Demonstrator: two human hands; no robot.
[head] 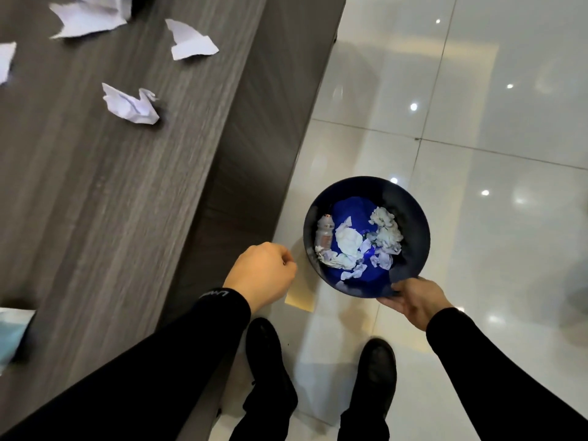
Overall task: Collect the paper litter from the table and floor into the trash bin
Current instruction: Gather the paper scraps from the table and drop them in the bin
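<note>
My right hand (pixel 415 300) grips the near rim of the round dark blue trash bin (pixel 410 211), which hangs over the floor to the right of the table. Crumpled white paper (pixel 350 241) and a small bottle (pixel 325 233) lie inside it. My left hand (pixel 264 272) is curled shut beside the table's corner, left of the bin; nothing shows in it. On the grey wooden table (pixel 95 192) lie torn white paper pieces: one crumpled (pixel 132 105) in the middle, one (pixel 191 41) farther back, larger ones (pixel 89 19) at the far edge. A tan paper (pixel 300 292) lies on the floor under my left hand.
The table's dark side panel (pixel 254 132) drops to the glossy white tiled floor (pixel 477 106). My two black shoes (pixel 270 367) stand by the table's corner. A light blue and white object (pixel 12 335) sits at the table's left edge.
</note>
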